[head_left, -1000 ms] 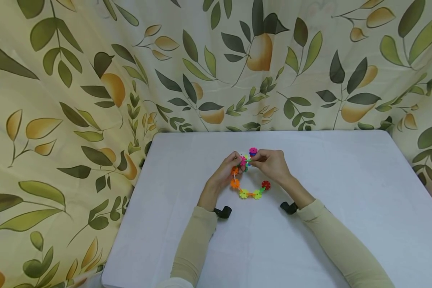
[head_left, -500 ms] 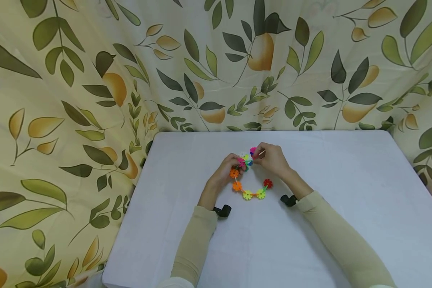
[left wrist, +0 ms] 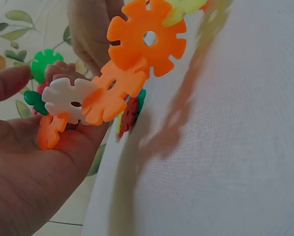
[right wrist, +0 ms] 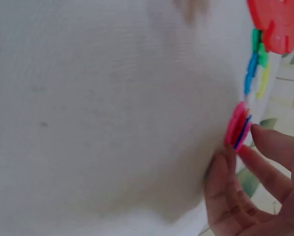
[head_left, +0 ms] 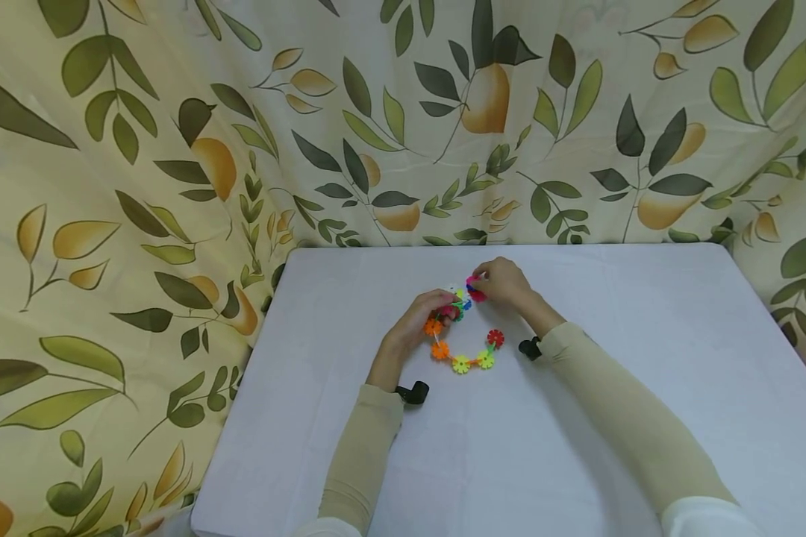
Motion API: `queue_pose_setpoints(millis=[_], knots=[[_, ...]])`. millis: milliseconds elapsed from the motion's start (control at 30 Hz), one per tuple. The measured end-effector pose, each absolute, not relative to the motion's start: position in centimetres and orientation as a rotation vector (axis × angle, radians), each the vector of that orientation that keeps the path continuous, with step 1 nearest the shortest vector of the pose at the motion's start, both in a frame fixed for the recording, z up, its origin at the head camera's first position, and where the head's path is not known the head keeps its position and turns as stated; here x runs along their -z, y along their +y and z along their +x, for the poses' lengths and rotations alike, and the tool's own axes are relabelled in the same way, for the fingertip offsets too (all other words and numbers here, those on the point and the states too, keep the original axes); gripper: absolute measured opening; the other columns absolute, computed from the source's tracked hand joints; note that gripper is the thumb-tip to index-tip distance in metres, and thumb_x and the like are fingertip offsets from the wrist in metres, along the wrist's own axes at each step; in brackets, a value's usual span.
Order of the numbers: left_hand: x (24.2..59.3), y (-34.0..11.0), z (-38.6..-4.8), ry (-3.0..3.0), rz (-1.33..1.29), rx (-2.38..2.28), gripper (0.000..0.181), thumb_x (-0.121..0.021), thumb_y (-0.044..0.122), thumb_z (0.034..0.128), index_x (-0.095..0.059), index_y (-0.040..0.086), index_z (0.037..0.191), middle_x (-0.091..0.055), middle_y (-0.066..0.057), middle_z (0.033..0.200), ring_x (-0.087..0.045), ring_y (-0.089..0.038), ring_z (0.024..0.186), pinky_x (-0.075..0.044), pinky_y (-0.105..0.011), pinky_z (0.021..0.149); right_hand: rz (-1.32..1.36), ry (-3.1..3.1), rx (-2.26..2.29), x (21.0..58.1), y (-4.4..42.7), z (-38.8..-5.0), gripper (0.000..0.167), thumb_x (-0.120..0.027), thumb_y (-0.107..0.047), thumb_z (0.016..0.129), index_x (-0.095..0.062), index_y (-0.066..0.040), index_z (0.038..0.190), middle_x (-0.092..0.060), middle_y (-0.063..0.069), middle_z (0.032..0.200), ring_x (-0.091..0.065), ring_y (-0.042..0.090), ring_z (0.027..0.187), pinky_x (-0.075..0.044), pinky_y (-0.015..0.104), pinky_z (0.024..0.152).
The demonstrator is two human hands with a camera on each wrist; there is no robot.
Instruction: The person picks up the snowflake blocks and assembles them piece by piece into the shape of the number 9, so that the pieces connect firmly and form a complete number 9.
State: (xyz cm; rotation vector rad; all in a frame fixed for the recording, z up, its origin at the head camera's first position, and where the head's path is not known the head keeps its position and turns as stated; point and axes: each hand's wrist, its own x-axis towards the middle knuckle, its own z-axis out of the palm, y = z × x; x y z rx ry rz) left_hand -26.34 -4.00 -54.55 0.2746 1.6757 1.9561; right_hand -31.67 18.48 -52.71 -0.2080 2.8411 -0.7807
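In the head view my left hand grips one end of a chain of notched plastic flower discs. Orange and yellow discs curve toward me and end in a red disc. The left wrist view shows a white disc and a green disc by the left fingers. My right hand is at a small group of discs at the table's far middle. There its thumb and fingers pinch at a stack of pink discs and a dark blue one. Blue, green and yellow discs lie beside the stack.
A white cloth covers the table. Behind and to the left hangs a leaf-and-fruit patterned curtain. A black wrist camera sticks out from the left sleeve, another from the right.
My right hand has moved from beside the left fingers, away from me, to the pink discs; a red-pink disc now shows below it. The left hand keeps holding the chain, shifted slightly.
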Motion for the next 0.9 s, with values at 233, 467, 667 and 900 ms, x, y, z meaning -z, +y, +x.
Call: queue_pose_setpoints(millis=[233, 467, 667, 900], knots=[[54.5, -4.0, -26.3, 1.672, 0.295, -1.952, 0.049, -0.059, 0.024, 0.1068, -0.051, -0.017, 0.134, -0.060, -0.007, 0.092, -0.053, -0.016, 0.078, -0.048, -0.024, 0.073, -0.115, 2.877, 0.915, 52.5, 19.0, -31.2, 0.027, -0.081, -0.018, 0.090, -0.075, 0.001, 0.108, -0.071, 0.018, 0.104, -0.061, 0.034, 0.096, -0.052, 0.047, 0.086], [54.5, -4.3, -26.3, 1.680, 0.308, -1.937, 0.048, -0.061, 0.022, 0.1058, -0.052, -0.016, 0.134, -0.060, -0.006, 0.093, -0.054, -0.016, 0.079, -0.047, -0.026, 0.073, -0.100, 2.904, 1.043, 52.3, 19.6, -30.3, 0.016, -0.076, -0.009, 0.088, -0.077, -0.002, 0.102, -0.071, 0.013, 0.091, -0.061, 0.029, 0.085, -0.047, 0.038, 0.074], [54.6, -4.5, -26.5, 1.684, 0.290, -1.932, 0.043, -0.060, 0.022, 0.1065, -0.055, -0.014, 0.130, -0.061, -0.005, 0.092, -0.054, -0.016, 0.077, -0.047, -0.025, 0.071, -0.077, 2.774, 1.195, 51.6, 19.8, -29.3, 0.023, -0.077, -0.021, 0.094, -0.078, -0.004, 0.109, -0.077, 0.010, 0.093, -0.067, 0.022, 0.082, -0.050, 0.032, 0.071], [54.9, -4.6, -26.7, 1.715, 0.263, -1.923, 0.037, -0.060, 0.025, 0.1062, -0.060, -0.009, 0.122, -0.060, -0.007, 0.092, -0.055, -0.016, 0.077, -0.049, -0.025, 0.072, -0.015, 2.447, 1.517, 50.5, 19.2, -27.7, 0.028, -0.076, -0.020, 0.096, -0.073, 0.001, 0.115, -0.078, 0.014, 0.092, -0.077, 0.027, 0.082, -0.062, 0.044, 0.083]])
